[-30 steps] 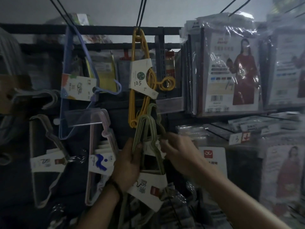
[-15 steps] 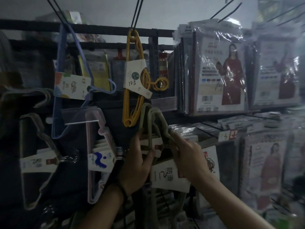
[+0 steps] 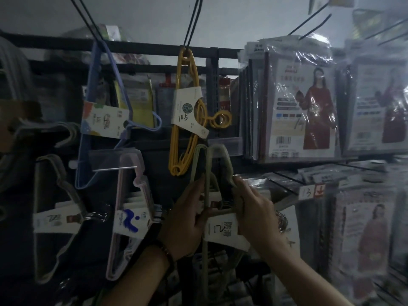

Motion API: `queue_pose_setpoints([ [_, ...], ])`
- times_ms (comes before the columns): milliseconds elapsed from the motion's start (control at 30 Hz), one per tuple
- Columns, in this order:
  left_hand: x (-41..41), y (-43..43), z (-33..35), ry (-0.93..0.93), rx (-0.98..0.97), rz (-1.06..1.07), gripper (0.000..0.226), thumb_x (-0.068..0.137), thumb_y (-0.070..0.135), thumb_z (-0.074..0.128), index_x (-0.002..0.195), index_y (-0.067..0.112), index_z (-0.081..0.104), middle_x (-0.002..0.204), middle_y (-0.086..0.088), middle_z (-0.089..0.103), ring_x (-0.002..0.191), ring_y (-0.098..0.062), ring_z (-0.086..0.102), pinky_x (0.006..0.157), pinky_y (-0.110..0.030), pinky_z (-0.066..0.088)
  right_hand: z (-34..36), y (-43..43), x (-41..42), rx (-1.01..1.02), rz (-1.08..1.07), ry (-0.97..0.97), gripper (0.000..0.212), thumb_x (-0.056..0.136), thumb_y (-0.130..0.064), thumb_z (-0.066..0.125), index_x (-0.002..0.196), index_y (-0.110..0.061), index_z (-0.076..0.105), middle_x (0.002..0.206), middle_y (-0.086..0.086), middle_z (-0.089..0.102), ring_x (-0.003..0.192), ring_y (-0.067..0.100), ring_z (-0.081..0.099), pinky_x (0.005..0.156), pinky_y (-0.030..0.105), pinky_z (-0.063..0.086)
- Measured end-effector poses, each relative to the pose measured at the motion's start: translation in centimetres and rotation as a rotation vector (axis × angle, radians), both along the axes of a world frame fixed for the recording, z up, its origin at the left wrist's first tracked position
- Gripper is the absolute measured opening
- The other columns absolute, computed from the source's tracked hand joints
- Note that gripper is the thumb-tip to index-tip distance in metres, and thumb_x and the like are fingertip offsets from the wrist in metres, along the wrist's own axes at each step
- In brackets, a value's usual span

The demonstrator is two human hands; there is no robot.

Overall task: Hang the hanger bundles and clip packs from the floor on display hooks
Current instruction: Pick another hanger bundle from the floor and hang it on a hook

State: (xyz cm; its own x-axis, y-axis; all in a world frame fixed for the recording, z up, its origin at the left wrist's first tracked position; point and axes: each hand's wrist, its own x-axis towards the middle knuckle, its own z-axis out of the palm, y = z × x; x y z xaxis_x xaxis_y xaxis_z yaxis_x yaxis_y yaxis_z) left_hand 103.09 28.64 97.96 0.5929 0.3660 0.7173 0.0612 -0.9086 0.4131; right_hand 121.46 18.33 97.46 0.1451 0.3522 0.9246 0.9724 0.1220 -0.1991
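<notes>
I see a dim room: a pale grey wall [image 3: 242, 16] at twelve o'clock, a dark metal rack [image 3: 143, 48] crossing below it from nine to three o'clock.

Scene dim overall; lower left of the frame near black. Pale wall [image 3: 143, 16] at top is brightest. Glare streaks on plastic-wrapped packs [image 3: 309, 54], upper right. Right edge smeared, soft; wide-angle bending at margins; grain throughout

Hanger bundle [image 3: 207, 168] between left hand [image 3: 183, 219] and right hand [image 3: 256, 213], below upper bundle [image 3: 187, 107].
</notes>
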Motion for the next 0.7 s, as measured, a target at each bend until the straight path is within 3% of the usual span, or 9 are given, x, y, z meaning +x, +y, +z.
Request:
queue_pose_setpoints([
  [100,-0.2,0.3,-0.2,0.021,0.006,0.025,0.071,0.109,0.036,0.052,0.165,0.046,0.008,0.171,0.019,0.02,0.152,-0.003,0.034,0.118,-0.036,0.045,0.2,1.0,0.2,0.003,0.055,0.005,0.038,0.104,-0.011,0.055,0.141,-0.013,0.057,0.108,0.008,0.071,0.075,0.02,0.069,0.063,0.021,0.05],
  [200,-0.1,0.7,0.1,0.021,0.057,0.091,0.072,0.109,0.037,0.052,0.165,0.044,0.007,0.171,0.017,0.022,0.155,-0.009,0.031,0.122,-0.041,0.04,0.5,2.0,0.6,0.005,0.08,0.01,0.033,0.108,-0.016,0.05,0.14,-0.013,0.057,0.106,0.007,0.069,0.073,0.021,0.066,0.058,0.036,0.057],
  [300,0.0,0.7,0.2,0.059,0.101,0.117,0.075,0.108,0.039,0.053,0.166,0.042,0.006,0.172,0.019,0.018,0.158,-0.008,0.024,0.125,-0.041,0.035,-0.3,2.3,1.1,0.029,0.081,0.03,0.034,0.109,-0.019,0.048,0.141,-0.013,0.058,0.105,0.009,0.071,0.072,0.022,0.066,0.057,0.03,0.051],
  [367,0.1,0.0,0.0,0.076,0.082,0.098,0.075,0.108,0.041,0.053,0.166,0.044,0.006,0.171,0.021,0.018,0.153,-0.001,0.031,0.123,-0.031,0.038,-0.8,1.8,1.4,0.043,0.1,0.053,0.033,0.11,-0.025,0.045,0.14,-0.016,0.058,0.099,0.007,0.072,0.067,0.02,0.066,0.054,0.03,0.049],
  [467,0.3,-1.1,-0.1,0.045,0.037,0.057,0.069,0.105,0.044,0.054,0.162,0.047,0.015,0.163,0.031,0.026,0.139,0.022,0.033,0.112,-0.007,0.036,-0.6,1.5,2.1,0.029,0.111,0.09,0.029,0.111,-0.028,0.044,0.135,-0.021,0.059,0.091,0.0,0.071,0.064,0.015,0.066,0.051,0.039,0.055],
  [600,0.9,-0.5,0.4,0.085,0.005,0.083,0.068,0.099,0.057,0.049,0.154,0.062,0.01,0.149,0.051,0.025,0.138,0.023,0.032,0.113,-0.005,0.031,0.7,2.1,2.3,-0.162,0.08,0.16,0.02,0.111,-0.029,0.043,0.125,-0.029,0.058,0.087,-0.006,0.068,0.066,0.011,0.067,0.054,0.038,0.058],
  [700,1.3,1.4,-0.5,0.167,0.093,0.212,0.078,0.106,0.049,0.053,0.165,0.044,0.003,0.171,0.025,0.015,0.155,0.003,0.021,0.127,-0.024,0.026,1.8,3.9,2.1,-0.36,-0.067,0.123,0.024,0.11,-0.02,0.042,0.129,-0.02,0.058,0.096,0.005,0.071,0.078,0.021,0.069,0.057,0.029,0.05],
])
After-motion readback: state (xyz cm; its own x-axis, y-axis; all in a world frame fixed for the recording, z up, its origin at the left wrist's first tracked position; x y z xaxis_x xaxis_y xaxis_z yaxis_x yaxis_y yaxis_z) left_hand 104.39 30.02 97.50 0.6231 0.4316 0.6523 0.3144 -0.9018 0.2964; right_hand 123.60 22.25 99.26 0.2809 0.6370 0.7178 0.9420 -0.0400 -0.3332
